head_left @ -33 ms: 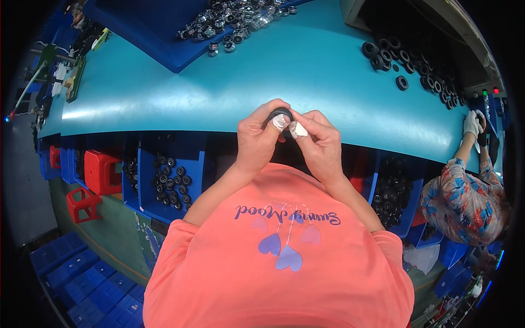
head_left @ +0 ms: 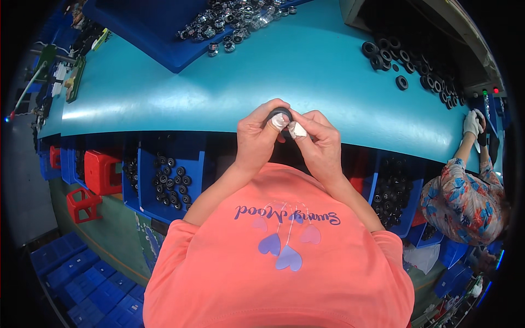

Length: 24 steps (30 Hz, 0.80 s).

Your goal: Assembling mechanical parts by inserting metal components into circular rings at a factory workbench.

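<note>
A small black rubber tyre (head_left: 282,111) is held between both hands just above the near edge of the table. My left hand (head_left: 257,131) is closed on its left side, with a white-wrapped thumb pressed on the front. From the other side my right hand (head_left: 321,136) grips it, its fingers bent and its thumb also wrapped in white. The thumbs and fingers cover much of the tyre, so whether anything sits inside it cannot be seen.
On the blue-green table (head_left: 219,104), loose black tyres (head_left: 404,56) lie at the right and shiny hubs (head_left: 235,24) spill from a blue tray (head_left: 147,38). Below are bins of black wheels (head_left: 170,183) and red stools (head_left: 101,172). A co-worker (head_left: 465,197) sits at right.
</note>
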Each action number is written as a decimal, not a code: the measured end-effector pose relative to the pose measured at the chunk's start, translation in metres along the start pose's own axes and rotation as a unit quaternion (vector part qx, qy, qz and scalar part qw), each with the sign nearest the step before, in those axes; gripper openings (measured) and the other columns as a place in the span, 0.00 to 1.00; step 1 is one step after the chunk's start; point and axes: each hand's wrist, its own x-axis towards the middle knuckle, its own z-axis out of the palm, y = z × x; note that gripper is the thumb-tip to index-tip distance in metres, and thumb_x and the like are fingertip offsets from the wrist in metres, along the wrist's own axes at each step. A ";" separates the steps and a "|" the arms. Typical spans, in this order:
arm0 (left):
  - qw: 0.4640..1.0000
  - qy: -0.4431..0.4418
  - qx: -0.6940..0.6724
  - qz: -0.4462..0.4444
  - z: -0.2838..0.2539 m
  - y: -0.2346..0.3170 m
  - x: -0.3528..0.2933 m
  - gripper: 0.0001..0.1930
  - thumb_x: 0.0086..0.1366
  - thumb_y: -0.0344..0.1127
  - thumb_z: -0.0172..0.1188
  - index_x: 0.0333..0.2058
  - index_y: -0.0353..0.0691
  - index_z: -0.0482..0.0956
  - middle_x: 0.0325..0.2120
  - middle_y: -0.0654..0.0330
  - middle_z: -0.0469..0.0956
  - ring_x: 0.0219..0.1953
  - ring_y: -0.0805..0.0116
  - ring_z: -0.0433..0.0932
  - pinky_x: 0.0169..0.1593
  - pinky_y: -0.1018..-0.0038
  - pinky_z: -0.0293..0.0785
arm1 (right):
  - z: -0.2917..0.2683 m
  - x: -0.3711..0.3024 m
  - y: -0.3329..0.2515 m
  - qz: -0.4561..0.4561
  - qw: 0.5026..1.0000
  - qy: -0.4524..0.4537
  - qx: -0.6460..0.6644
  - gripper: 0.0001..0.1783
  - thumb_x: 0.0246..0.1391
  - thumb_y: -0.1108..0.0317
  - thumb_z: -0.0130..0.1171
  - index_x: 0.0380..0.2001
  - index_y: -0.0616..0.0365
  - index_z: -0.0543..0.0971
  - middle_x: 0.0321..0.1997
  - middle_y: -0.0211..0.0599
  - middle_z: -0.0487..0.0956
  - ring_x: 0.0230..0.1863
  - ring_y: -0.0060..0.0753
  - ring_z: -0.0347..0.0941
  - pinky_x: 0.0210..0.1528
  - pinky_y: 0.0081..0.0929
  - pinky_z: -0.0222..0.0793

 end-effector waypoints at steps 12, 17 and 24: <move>0.999 -0.038 -0.019 -0.019 -0.007 0.001 0.002 0.12 0.71 0.34 0.57 0.49 0.36 0.80 0.32 0.64 0.78 0.28 0.79 0.75 0.28 0.82 0.75 | -0.002 -0.001 -0.005 0.001 1.000 0.009 -0.006 0.16 0.55 0.77 0.62 0.48 0.59 0.84 0.35 0.35 0.79 0.35 0.24 0.75 0.36 0.22 0.71; 0.997 -0.023 0.047 -0.058 -0.006 -0.003 0.004 0.14 0.72 0.32 0.56 0.54 0.37 0.78 0.35 0.63 0.78 0.30 0.78 0.76 0.28 0.82 0.75 | -0.001 0.003 0.001 0.035 0.999 0.001 -0.022 0.15 0.56 0.76 0.60 0.47 0.60 0.84 0.36 0.34 0.79 0.35 0.24 0.74 0.37 0.22 0.70; 0.991 -0.109 0.058 -0.056 -0.009 0.010 0.004 0.28 0.67 0.27 0.58 0.66 0.41 0.65 0.39 0.62 0.77 0.37 0.77 0.75 0.38 0.80 0.75 | -0.006 0.013 0.011 0.116 0.983 -0.020 0.144 0.20 0.51 0.80 0.59 0.50 0.64 0.81 0.42 0.35 0.78 0.44 0.25 0.75 0.45 0.22 0.74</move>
